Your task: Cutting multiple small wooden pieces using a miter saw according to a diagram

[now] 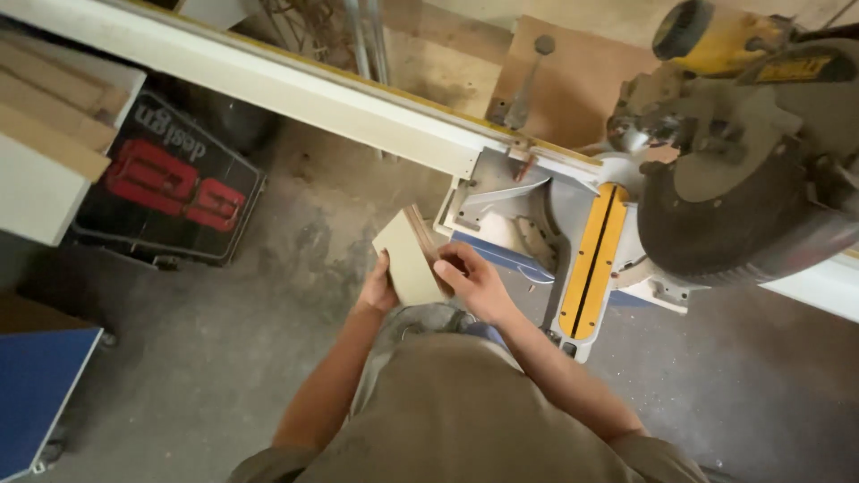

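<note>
Boards (413,257): 1 small stack of cut pieces, held upright left of mitre saw (716,179). Left hand (379,288) and right hand (472,279) both clasp it. Cutting seemingly done; stack not yet set down.

Matt pale wooden boards (413,259), grey metal saw table (501,192), rough concrete floor (268,295)

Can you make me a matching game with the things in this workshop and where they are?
Things:
1. small wooden board
2. miter saw
3. blue panel
4. black case with red marks

Places:
A. far right, on the bench
B. held in both hands, the left hand and the right hand
C. on the floor, upper left
D. bottom left corner

Pairs: 1-B, 2-A, 3-D, 4-C
</note>
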